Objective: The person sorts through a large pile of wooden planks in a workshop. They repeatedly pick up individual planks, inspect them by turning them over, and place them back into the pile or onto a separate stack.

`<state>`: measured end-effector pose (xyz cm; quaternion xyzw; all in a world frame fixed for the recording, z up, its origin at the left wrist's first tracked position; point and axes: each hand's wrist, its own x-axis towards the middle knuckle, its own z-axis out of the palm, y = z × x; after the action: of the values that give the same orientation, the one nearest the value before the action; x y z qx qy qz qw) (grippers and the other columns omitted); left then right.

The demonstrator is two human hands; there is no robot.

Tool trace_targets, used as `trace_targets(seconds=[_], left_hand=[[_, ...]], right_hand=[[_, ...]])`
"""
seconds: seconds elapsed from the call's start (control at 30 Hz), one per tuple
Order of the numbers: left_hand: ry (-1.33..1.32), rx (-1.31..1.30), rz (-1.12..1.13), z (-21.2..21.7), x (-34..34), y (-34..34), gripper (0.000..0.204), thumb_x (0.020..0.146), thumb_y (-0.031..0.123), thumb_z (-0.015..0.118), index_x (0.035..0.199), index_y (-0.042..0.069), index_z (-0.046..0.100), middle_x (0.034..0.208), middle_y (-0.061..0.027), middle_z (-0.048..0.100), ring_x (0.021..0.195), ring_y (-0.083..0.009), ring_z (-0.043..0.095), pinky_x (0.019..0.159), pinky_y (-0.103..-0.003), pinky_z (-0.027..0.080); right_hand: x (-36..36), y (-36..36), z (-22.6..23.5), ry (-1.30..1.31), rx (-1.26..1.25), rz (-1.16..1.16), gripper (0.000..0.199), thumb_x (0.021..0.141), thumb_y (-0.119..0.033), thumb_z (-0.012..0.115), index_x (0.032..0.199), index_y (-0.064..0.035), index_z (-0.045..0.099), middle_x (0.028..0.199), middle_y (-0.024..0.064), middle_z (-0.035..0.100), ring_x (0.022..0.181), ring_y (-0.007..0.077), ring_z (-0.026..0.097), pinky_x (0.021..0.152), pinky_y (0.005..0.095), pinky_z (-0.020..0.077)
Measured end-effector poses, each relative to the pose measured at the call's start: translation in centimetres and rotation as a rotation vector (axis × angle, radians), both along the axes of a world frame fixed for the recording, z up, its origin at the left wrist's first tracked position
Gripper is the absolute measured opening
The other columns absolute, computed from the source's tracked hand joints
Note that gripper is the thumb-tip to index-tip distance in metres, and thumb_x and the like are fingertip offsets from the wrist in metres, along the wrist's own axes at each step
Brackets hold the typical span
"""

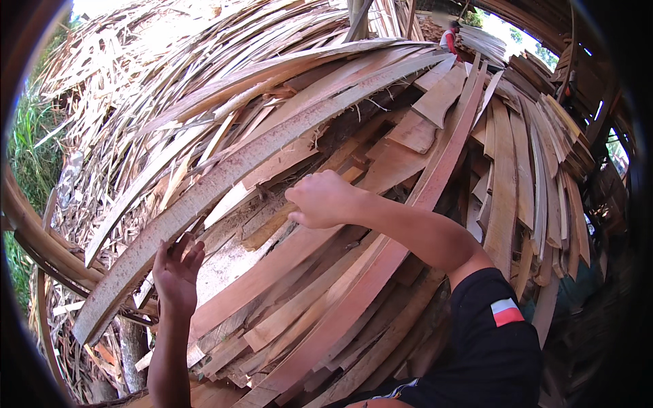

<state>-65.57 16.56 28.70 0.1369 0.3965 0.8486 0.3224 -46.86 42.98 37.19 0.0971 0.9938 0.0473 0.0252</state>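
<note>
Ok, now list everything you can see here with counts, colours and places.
Thin wood strips: too many to count, pale tan, heaped upper left
Rough plank: one, long, grey-brown, slanting from lower left to upper centre
Smooth plank: one, long, reddish, from bottom centre to upper right
Boards: many, tan, piled at centre and right
Sawdust: one patch, whitish, between the grips
Poles: at least two, brown, left edge
Plants: uncounted, green, left edge
Other person: one, red-and-white top, far upper right
Sleeve: one, black, lower right
Left grip: one, bare, near the rough plank
Right grip: one, bare, fingers curled, picture centre
</note>
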Motion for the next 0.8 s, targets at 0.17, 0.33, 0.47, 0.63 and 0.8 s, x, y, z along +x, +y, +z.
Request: trace_targets(seconds=[0.17, 0.33, 0.47, 0.63, 0.8], left_hand=[[0.226, -0.206, -0.144, 1.4, 4.3, -1.1, 0.048, 0.098, 0.028, 0.048, 0.137, 0.004, 0.034, 0.128, -0.0172, 0.053, 0.104, -0.0301, 0.062, 0.089, -0.04, 0.049], [0.907, -0.241, -0.124, 5.7, 6.0, -2.1, 0.04, 0.093, 0.016, 0.058, 0.129, 0.002, 0.048, 0.114, -0.0163, 0.062, 0.105, -0.0232, 0.062, 0.09, -0.037, 0.05], [1.406, -0.533, 0.432, 8.8, 0.1, -3.7, 0.037, 0.092, 0.022, 0.059, 0.123, 0.001, 0.056, 0.12, -0.0179, 0.063, 0.114, -0.0289, 0.059, 0.1, -0.044, 0.045], [1.446, -1.257, 0.072, 6.6, -8.5, -4.5, 0.057, 0.091, 0.036, 0.061, 0.133, -0.001, 0.048, 0.137, -0.0225, 0.051, 0.127, -0.0348, 0.048, 0.108, -0.04, 0.037], [1.296, -1.401, -0.429, 4.7, -8.7, -1.3, 0.079, 0.087, 0.049, 0.063, 0.144, 0.002, 0.035, 0.138, -0.0225, 0.049, 0.127, -0.0354, 0.048, 0.108, -0.041, 0.037]], right_hand=[[-4.3, -0.6, 2.6, 0.482, -0.071, 0.102, 0.036, 0.09, -0.038, 0.057, 0.103, -0.0052, 0.061, 0.105, 0.0169, 0.065, 0.095, 0.035, 0.065, 0.082, 0.0456, 0.0518], [-9.1, 4.1, -2.0, 0.647, 0.048, 0.085, 0.049, 0.095, -0.05, 0.045, 0.114, -0.0059, 0.058, 0.119, 0.0174, 0.06, 0.112, 0.0343, 0.058, 0.102, 0.0484, 0.0395], [-9.4, 3.0, -3.2, 0.452, 0.04, -0.004, 0.053, 0.096, -0.052, 0.039, 0.116, -0.0057, 0.056, 0.121, 0.018, 0.058, 0.117, 0.0334, 0.055, 0.107, 0.0509, 0.0317], [-6.1, 2.2, -5.4, 0.441, -0.03, 0.062, 0.051, 0.096, -0.05, 0.042, 0.118, -0.0058, 0.055, 0.128, 0.0164, 0.053, 0.12, 0.0332, 0.052, 0.109, 0.0519, 0.0274], [-4.2, 3.9, -8.8, 0.646, 0.04, 0.155, 0.049, 0.096, -0.047, 0.045, 0.12, -0.0063, 0.055, 0.13, 0.0156, 0.052, 0.121, 0.0329, 0.051, 0.109, 0.051, 0.0287]])
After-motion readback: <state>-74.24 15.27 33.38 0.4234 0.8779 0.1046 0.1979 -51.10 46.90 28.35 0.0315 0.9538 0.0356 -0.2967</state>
